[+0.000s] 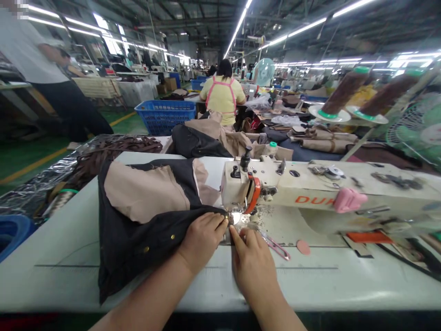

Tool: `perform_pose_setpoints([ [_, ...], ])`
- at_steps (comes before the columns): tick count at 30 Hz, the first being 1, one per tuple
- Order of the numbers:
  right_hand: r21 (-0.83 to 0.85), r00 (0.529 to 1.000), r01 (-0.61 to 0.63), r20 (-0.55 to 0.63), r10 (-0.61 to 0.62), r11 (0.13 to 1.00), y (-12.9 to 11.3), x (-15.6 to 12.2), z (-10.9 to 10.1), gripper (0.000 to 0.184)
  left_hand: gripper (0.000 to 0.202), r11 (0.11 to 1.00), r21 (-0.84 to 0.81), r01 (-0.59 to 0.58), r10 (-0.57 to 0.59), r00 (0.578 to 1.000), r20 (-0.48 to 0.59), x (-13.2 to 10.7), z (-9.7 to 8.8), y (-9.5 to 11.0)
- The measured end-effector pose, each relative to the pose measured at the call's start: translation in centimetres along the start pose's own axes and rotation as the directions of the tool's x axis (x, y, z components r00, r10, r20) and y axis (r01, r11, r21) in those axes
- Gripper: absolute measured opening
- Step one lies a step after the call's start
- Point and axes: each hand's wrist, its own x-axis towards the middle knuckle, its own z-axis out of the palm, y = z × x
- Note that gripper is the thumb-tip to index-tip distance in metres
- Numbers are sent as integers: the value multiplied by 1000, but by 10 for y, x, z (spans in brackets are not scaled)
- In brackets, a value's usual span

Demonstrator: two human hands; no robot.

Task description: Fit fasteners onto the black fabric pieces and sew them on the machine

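Currently, from the head view, my left hand presses the dark cloth beside the sewing machine; my right hand points at its edge. Whether either pinches, I cannot tell. I judge it's edge-guiding, calling for steady feeding. Pink snips crowd my right; the front worktop offers room.
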Motion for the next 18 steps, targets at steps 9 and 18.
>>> perform_pose_setpoints([
  [9, -35, 1000, -9, -1, 9, 999, -2, 2, -3, 49, 21, 1000, 2, 12, -12, 1000, 13, 1, 2, 0],
  [18, -34, 997, -56, 51, 58, 998, -1, 3, -2, 54, 21, 999, 9, 38, -39, 998, 47, -2, 9, -2],
])
